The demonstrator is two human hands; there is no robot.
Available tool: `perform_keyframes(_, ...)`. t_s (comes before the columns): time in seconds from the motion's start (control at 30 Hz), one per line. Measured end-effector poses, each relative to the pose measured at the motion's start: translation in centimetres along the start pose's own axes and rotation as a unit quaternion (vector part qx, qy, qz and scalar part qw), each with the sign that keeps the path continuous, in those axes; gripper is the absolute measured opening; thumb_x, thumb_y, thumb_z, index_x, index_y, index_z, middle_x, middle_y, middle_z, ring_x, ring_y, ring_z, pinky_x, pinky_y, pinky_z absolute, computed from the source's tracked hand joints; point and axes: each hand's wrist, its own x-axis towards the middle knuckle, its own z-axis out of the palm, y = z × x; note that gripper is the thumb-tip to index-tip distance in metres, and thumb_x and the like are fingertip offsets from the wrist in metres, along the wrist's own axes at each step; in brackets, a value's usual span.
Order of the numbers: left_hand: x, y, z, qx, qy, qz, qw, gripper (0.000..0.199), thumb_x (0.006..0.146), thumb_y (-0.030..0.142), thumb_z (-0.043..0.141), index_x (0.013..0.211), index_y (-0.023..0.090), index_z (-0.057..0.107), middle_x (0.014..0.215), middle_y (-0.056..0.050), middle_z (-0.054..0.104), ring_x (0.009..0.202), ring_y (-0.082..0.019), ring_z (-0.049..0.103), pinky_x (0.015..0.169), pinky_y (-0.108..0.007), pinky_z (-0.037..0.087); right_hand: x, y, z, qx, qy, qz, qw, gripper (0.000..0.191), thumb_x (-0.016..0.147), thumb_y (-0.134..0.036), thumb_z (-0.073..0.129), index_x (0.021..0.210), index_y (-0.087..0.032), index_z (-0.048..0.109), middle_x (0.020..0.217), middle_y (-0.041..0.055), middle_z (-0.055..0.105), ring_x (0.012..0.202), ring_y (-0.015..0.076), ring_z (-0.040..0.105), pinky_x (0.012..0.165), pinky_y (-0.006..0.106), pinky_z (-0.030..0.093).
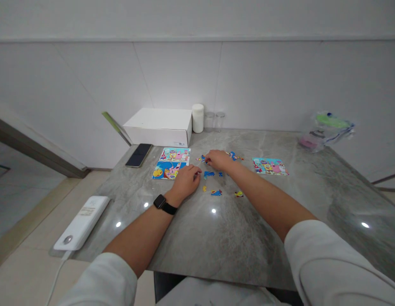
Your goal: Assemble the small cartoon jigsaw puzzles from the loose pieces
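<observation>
My right hand (219,160) reaches across the table, fingertips pinched together at small colourful puzzle pieces (201,158); the fingers partly hide what they grip. My left hand (187,180) rests on the tabletop with loosely bent fingers, and no object shows in it. It overlaps the corner of a cartoon picture sheet (172,156). Between and below the hands lie a blue puzzle piece (209,174), a yellow one (204,188), a blue-and-orange one (216,193) and a yellow-green one (238,194). More joined pieces (236,156) sit behind my right wrist.
A second cartoon picture (270,166) lies to the right. A phone (139,155), a white box (159,125), a white canister (198,118) and two glasses (214,121) stand along the back left. A plastic bag (326,131) sits far right, and a white power strip (83,223) at the left edge.
</observation>
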Motion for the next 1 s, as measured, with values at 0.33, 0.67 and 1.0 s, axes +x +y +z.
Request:
perform_keyframes(0.33, 0.1, 0.1, -0.1, -0.010, 0.005, 0.007, 1.000, 0.017, 0.094, 0.016, 0.061, 0.107, 0.020, 0.072, 0.102, -0.008, 0.071, 0.098, -0.025, 0.067, 0.089, -0.040, 0.052, 0.2, 0.7, 0.0, 0.043, -0.025, 0.006, 0.999, 0.030, 0.090, -0.019, 0.070, 0.117, -0.024, 0.079, 0.123, 0.0100, 0.075, 0.110, 0.0244, 0.069, 0.090, 0.028, 0.048)
perform_keyframes(0.67, 0.2, -0.2, 0.3, -0.029, 0.029, 0.002, 0.999, 0.020, 0.091, 0.013, 0.062, 0.107, 0.021, 0.069, 0.102, -0.008, 0.072, 0.101, -0.026, 0.067, 0.094, -0.041, 0.053, 0.2, 0.8, -0.2, 0.052, -0.028, -0.004, 0.998, 0.029, 0.092, -0.019, 0.066, 0.117, -0.022, 0.079, 0.119, 0.0100, 0.077, 0.107, 0.0236, 0.070, 0.087, 0.028, 0.048)
perform_keyframes(1.0, 0.3, 0.2, 0.0, -0.047, 0.045, 0.005, 0.998, 0.017, 0.091, 0.011, 0.061, 0.103, 0.021, 0.069, 0.100, -0.007, 0.070, 0.099, -0.024, 0.066, 0.091, -0.039, 0.054, 0.1, 0.0, -0.7, 0.056, -0.049, 0.017, 0.997, 0.027, 0.090, -0.021, 0.068, 0.114, -0.022, 0.081, 0.118, 0.0102, 0.078, 0.104, 0.0237, 0.071, 0.083, 0.027, 0.048)
